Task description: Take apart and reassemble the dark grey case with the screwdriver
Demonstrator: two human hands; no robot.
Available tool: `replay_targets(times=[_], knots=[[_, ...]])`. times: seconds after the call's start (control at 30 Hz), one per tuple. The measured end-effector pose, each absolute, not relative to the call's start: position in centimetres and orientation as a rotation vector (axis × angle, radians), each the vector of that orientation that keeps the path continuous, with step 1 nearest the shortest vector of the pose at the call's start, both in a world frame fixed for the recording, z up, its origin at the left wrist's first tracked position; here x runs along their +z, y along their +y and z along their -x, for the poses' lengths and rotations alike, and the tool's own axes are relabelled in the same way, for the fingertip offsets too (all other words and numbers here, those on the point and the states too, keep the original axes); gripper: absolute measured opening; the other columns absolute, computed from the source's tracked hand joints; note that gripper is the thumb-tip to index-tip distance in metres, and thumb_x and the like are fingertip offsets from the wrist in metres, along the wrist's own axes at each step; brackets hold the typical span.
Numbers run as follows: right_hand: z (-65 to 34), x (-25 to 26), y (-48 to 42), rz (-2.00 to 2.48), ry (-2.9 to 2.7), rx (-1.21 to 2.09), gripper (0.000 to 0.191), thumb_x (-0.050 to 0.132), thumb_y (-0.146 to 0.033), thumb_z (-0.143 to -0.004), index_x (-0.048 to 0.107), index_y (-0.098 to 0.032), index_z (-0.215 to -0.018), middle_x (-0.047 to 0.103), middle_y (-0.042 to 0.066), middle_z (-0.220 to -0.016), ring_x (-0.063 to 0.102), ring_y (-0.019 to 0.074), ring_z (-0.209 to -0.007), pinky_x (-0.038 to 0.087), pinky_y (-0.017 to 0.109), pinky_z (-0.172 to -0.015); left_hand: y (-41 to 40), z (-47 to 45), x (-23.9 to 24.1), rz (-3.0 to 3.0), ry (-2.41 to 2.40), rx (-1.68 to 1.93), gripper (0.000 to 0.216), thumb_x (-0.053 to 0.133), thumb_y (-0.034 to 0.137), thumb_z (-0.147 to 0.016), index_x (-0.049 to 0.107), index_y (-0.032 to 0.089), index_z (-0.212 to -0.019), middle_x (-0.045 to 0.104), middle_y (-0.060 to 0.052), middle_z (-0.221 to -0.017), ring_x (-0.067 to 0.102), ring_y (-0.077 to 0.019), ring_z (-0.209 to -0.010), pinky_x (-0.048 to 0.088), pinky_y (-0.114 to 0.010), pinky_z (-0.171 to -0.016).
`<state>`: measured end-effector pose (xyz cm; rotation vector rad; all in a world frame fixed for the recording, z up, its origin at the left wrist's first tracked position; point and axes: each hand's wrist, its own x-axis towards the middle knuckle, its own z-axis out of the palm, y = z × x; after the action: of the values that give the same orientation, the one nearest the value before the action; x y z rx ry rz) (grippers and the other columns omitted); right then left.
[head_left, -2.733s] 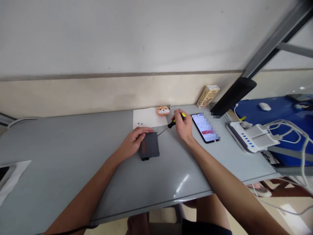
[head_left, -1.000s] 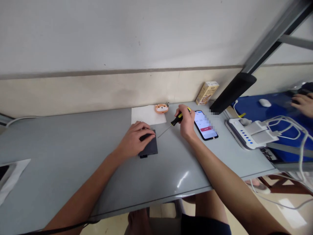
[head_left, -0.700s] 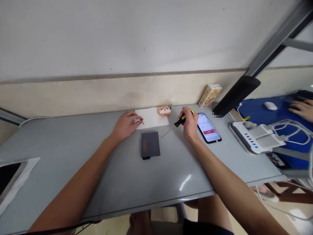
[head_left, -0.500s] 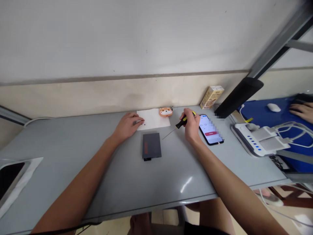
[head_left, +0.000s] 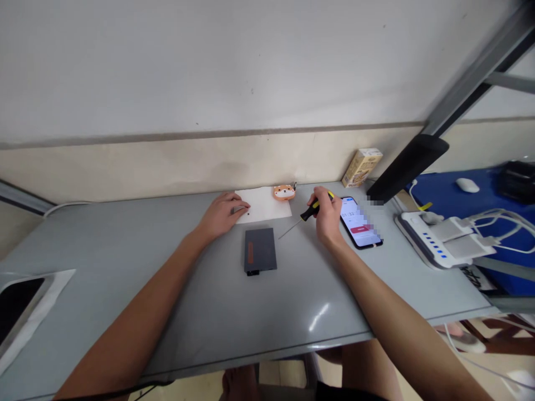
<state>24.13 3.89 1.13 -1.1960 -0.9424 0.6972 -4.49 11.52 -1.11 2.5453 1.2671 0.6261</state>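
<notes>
My left hand point(head_left: 221, 216) rests at the left edge of a white sheet of paper point(head_left: 267, 206). Its thumb and fingertips are drawn together; whatever they hold, if anything, is too small to make out. A tiny dark piece point(head_left: 248, 214) lies on the sheet beside the fingertips. In my right hand point(head_left: 327, 211) is a screwdriver point(head_left: 310, 210) with a black and yellow handle. Its thin shaft slants down left, the tip close to the right edge of a flat dark grey case point(head_left: 263, 250). That case lies on the desk, with an orange-brown strip and a black part at its near edge.
An orange animal-faced pouch point(head_left: 284, 192) sits on the paper. Right of my right hand lies a lit phone point(head_left: 360, 223), with a small carton point(head_left: 361, 167) behind it. Farther right are a power strip point(head_left: 443, 239) with cables and a slanted black-padded post point(head_left: 409, 167).
My hands, the screwdriver and the dark case keep nearly the same places. At the far right, another person's hand has gone from view, and a black object shows there.
</notes>
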Motion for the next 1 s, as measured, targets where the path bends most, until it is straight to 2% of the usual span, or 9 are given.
replay_targets(times=[0.37, 0.7, 0.93, 1.0], knots=[[-24.2, 1.3, 3.8, 1.194, -0.924, 0.709, 0.042, 0.056, -0.046, -0.090, 0.057, -0.021, -0.056, 0.044, -0.003, -0.054, 0.041, 0.0128, -0.052, 0.032, 0.029, -0.050, 11.9, 4.9, -0.9, -2.507, 1.274, 0.633, 0.031, 0.057, 0.047, -0.098, 0.080, 0.029, -0.107, 0.070, -0.006, -0.116, 0.063, -0.0265, -0.112, 0.050, -0.042, -0.103], [-24.2, 1.2, 3.7, 1.183, -0.980, 0.678, 0.041, 0.055, -0.042, -0.091, 0.057, -0.020, -0.056, 0.047, -0.003, -0.056, 0.042, 0.0123, -0.054, 0.034, 0.028, -0.052, 11.5, 4.9, -0.3, -2.540, 1.322, 0.642, 0.034, 0.052, 0.045, -0.101, 0.078, 0.025, -0.109, 0.072, -0.006, -0.114, 0.064, -0.0256, -0.113, 0.050, -0.042, -0.103], [-24.1, 0.9, 3.8, 1.197, -0.999, 0.672, 0.040, 0.055, -0.041, -0.091, 0.057, -0.021, -0.056, 0.046, -0.003, -0.054, 0.041, 0.0123, -0.053, 0.033, 0.028, -0.052, 11.4, 4.0, -0.8, -2.581, 1.306, 0.639, 0.028, 0.056, 0.040, -0.098, 0.078, 0.025, -0.102, 0.072, -0.006, -0.112, 0.065, -0.0253, -0.110, 0.051, -0.043, -0.103], [-24.1, 0.8, 3.8, 1.194, -1.012, 0.673, 0.040, 0.055, -0.040, -0.091, 0.056, -0.021, -0.056, 0.047, -0.003, -0.055, 0.042, 0.0121, -0.053, 0.033, 0.028, -0.052, 11.2, 4.3, -0.7, -2.572, 1.325, 0.665, 0.027, 0.056, 0.039, -0.098, 0.078, 0.025, -0.105, 0.070, -0.007, -0.116, 0.064, -0.0257, -0.113, 0.049, -0.044, -0.105]])
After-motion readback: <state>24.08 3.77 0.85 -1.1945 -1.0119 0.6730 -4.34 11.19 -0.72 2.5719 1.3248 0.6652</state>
